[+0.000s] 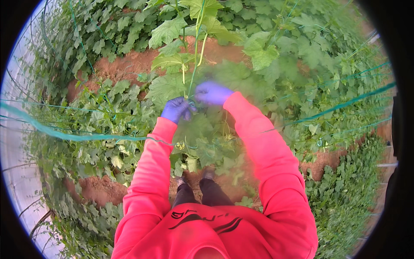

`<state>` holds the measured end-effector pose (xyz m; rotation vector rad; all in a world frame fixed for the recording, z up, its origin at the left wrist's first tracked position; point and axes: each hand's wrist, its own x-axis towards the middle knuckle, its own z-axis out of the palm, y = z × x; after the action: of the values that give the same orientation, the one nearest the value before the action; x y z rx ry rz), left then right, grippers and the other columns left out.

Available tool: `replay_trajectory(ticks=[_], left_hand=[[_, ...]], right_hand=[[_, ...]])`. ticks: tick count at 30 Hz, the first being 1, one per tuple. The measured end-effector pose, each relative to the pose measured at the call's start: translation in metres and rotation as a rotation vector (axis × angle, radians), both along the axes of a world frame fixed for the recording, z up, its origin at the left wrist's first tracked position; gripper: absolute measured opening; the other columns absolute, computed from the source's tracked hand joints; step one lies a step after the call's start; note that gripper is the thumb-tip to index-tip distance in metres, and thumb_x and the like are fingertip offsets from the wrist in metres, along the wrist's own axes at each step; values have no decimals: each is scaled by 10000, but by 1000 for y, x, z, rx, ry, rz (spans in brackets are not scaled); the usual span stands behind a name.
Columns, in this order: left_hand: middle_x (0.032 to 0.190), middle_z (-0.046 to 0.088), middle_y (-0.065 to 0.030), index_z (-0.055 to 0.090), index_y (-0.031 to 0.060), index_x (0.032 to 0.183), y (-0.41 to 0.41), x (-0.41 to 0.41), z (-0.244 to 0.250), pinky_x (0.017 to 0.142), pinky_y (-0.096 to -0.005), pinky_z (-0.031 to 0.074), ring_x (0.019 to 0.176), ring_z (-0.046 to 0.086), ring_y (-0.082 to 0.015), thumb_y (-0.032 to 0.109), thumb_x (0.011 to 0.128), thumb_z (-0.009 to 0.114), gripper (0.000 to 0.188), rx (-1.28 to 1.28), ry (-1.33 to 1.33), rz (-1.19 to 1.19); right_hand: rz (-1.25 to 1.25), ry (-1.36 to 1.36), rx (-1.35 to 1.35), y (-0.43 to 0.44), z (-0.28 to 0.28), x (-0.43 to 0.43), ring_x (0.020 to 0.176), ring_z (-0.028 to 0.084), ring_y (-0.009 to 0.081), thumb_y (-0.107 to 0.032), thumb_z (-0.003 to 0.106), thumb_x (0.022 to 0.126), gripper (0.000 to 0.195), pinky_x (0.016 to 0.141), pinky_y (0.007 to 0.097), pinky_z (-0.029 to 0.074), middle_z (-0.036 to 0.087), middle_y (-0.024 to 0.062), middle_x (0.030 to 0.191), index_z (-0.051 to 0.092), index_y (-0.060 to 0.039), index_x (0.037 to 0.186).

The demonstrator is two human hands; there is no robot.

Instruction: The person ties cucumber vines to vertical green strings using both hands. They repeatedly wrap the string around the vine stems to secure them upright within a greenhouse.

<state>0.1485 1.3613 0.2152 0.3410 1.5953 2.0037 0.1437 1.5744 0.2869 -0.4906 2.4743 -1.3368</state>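
Note:
My left hand (176, 108), in a purple glove, is curled at the lower end of an upright climbing vine stem (183, 76). Thin green twine (193, 76) runs down beside that stem and ends in a small loop at the fingers, which pinch it. Just to the right is my right hand (212, 93), gloved alike and blurred by motion. Its fingertips are close to the twine, but whether they grip it cannot be made out. Broad lobed leaves (166, 87) hang around and behind both hands.
A thick green rope (84, 137) stretches across in front of my forearms, with another stretch of rope (343, 103) at the right. Dense leafy vines (113, 126) cover much of the reddish soil (103, 189). Pale plastic sheeting (16, 152) with curved hoops stands at the left.

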Motion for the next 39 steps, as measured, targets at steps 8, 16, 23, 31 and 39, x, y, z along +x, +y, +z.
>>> replay_trajectory(ticks=[8,16,23,31,39], left_hand=[[730,617,-30,610,50,929,4,4,24,465,-225,375,499,487,-92,372,935,530,332,-155,108,15],[706,572,10,618,89,894,11,4,7,471,-218,333,484,408,-72,391,940,513,322,-225,56,164],[723,552,11,631,63,990,20,17,-4,483,-206,340,520,416,-54,68,876,522,157,-212,51,141],[776,624,-77,579,101,1109,41,9,-53,599,-324,465,657,596,-219,168,896,500,237,-810,416,125],[1131,588,-235,434,56,1296,10,30,-127,798,-430,505,892,620,-369,273,809,558,548,-871,467,219]], right_hand=[[-471,-32,-228,66,23,29,580,522,67,-122,562,843,137,515,233,441,604,13,671,635,-22,785],[-336,-218,-203,58,28,48,548,520,68,-125,546,880,156,512,219,444,585,18,683,655,-23,923],[-463,44,-494,47,56,28,525,492,65,-189,600,894,306,497,211,425,551,11,668,589,-33,1158],[-581,337,-359,-4,137,-31,537,514,99,-234,686,826,273,504,279,431,577,31,647,647,2,960],[-519,349,-122,-12,91,-25,629,565,108,-221,624,836,227,573,289,451,627,36,696,645,1,882]])
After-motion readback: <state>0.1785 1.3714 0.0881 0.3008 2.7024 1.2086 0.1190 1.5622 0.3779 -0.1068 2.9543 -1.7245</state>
